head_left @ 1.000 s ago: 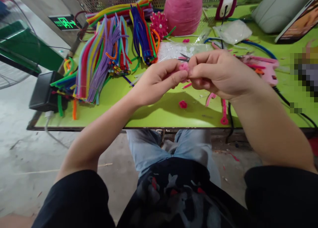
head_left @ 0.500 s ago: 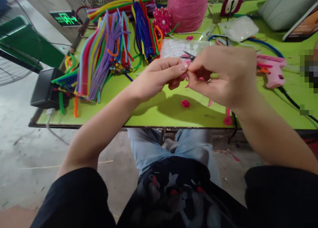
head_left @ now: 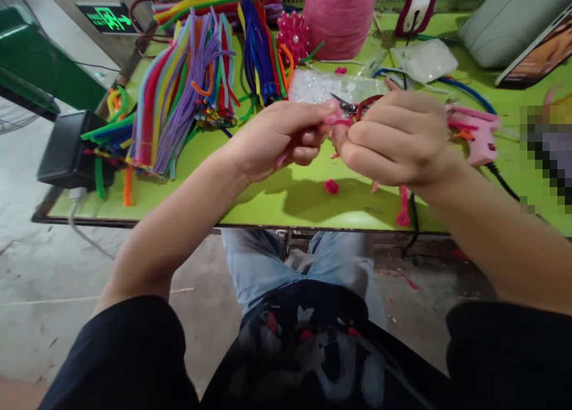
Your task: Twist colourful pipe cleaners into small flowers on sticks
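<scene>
My left hand (head_left: 279, 137) and my right hand (head_left: 397, 139) meet above the green table (head_left: 277, 201), fingertips touching. Both pinch a short pink pipe cleaner (head_left: 333, 121) held between them; its other end sticks out under my left fingers. My right hand is curled into a fist around its end. Small red-handled scissors (head_left: 353, 105) lie on the table just behind my fingers. A small pink curled piece (head_left: 331, 186) lies on the table below my hands.
Bundles of coloured pipe cleaners (head_left: 187, 88) fill the table's left. A pink yarn ball (head_left: 339, 14), a pink flower (head_left: 292, 37), clear bags (head_left: 313, 85), a pink glue gun (head_left: 478, 133) with black cord and a black box (head_left: 67, 151) stand around. Pink scraps (head_left: 403, 204) lie near the front edge.
Both hands stayed together and twisted the pink piece; my right hand has rolled over into a tighter fist and the view shifted slightly left.
</scene>
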The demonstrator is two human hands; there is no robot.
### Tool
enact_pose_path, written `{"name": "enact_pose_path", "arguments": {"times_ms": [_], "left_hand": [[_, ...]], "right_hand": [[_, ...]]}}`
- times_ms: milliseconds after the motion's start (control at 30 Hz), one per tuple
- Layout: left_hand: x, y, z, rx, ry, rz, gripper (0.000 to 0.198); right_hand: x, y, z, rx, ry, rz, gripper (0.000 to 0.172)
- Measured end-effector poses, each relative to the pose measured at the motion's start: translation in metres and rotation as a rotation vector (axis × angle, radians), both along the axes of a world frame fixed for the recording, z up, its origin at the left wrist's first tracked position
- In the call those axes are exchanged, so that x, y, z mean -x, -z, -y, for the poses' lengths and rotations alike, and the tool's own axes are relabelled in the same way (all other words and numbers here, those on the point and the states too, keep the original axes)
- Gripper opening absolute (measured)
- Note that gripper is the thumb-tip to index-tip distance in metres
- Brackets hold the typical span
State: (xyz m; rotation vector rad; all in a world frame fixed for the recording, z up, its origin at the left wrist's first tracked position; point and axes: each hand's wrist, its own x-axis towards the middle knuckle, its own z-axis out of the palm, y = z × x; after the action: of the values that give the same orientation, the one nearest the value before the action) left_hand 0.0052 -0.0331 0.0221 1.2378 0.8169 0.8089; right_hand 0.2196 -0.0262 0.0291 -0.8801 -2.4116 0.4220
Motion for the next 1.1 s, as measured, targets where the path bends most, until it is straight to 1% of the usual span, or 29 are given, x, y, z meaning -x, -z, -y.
{"name": "enact_pose_path", "arguments": {"times_ms": [67, 100, 133, 200, 267, 300, 367, 467, 533, 600, 700, 767, 833, 900, 967, 1033, 1100], "left_hand": [[0.008, 0.003, -0.002, -0.137, 0.013, 0.043, 0.050], [0.012, 0.004, -0.002, -0.209, 0.025, 0.045, 0.050], [0.015, 0.004, -0.002, -0.279, 0.039, 0.034, 0.049], [0.019, 0.004, -0.001, -0.389, 0.054, -0.022, 0.049], [0.019, 0.002, 0.000, -0.449, 0.043, -0.101, 0.052], [0.019, 0.001, 0.001, -0.460, 0.031, -0.140, 0.053], [0.018, 0.001, 0.002, -0.454, 0.021, -0.193, 0.049], [0.019, 0.002, 0.000, -0.411, 0.055, -0.165, 0.034], [0.018, 0.005, -0.001, -0.374, 0.050, -0.097, 0.029], [0.015, 0.008, -0.002, -0.341, 0.007, -0.019, 0.032], [0.005, 0.015, 0.001, -0.333, -0.127, 0.038, 0.039], [-0.001, 0.019, 0.004, -0.369, -0.248, 0.011, 0.039], [-0.005, 0.021, 0.007, -0.425, -0.324, -0.032, 0.035], [-0.004, 0.019, 0.009, -0.466, -0.314, -0.062, 0.031], [0.000, 0.014, 0.009, -0.478, -0.243, -0.106, 0.029], [0.005, 0.011, 0.008, -0.461, -0.169, -0.142, 0.029], [0.008, 0.009, 0.007, -0.430, -0.130, -0.131, 0.028]], "right_hand": [[-0.002, 0.012, 0.003, -0.116, 0.031, -0.175, 0.041], [-0.003, 0.015, 0.006, -0.147, 0.050, -0.239, 0.036], [-0.003, 0.016, 0.009, -0.123, 0.074, -0.324, 0.030], [-0.002, 0.012, 0.014, 0.052, 0.070, -0.561, 0.023], [0.000, 0.005, 0.017, 0.278, -0.015, -0.641, 0.028], [0.001, 0.001, 0.017, 0.369, -0.061, -0.630, 0.033], [0.004, -0.002, 0.016, 0.473, -0.120, -0.583, 0.041], [0.006, 0.000, 0.012, 0.594, -0.129, -0.572, 0.047], [0.007, 0.005, 0.010, 0.658, -0.099, -0.640, 0.045], [0.009, 0.009, 0.008, 0.695, -0.071, -0.752, 0.041], [0.012, 0.014, 0.007, 0.716, -0.028, -0.872, 0.045], [0.014, 0.015, 0.009, 0.701, 0.003, -0.871, 0.050], [0.014, 0.016, 0.013, 0.631, 0.046, -0.826, 0.045], [0.012, 0.016, 0.016, 0.513, 0.085, -0.795, 0.030], [0.008, 0.015, 0.019, 0.417, 0.075, -0.759, 0.014], [0.004, 0.012, 0.019, 0.391, 0.027, -0.700, 0.009], [0.000, 0.009, 0.017, 0.411, -0.019, -0.653, 0.014]]}}
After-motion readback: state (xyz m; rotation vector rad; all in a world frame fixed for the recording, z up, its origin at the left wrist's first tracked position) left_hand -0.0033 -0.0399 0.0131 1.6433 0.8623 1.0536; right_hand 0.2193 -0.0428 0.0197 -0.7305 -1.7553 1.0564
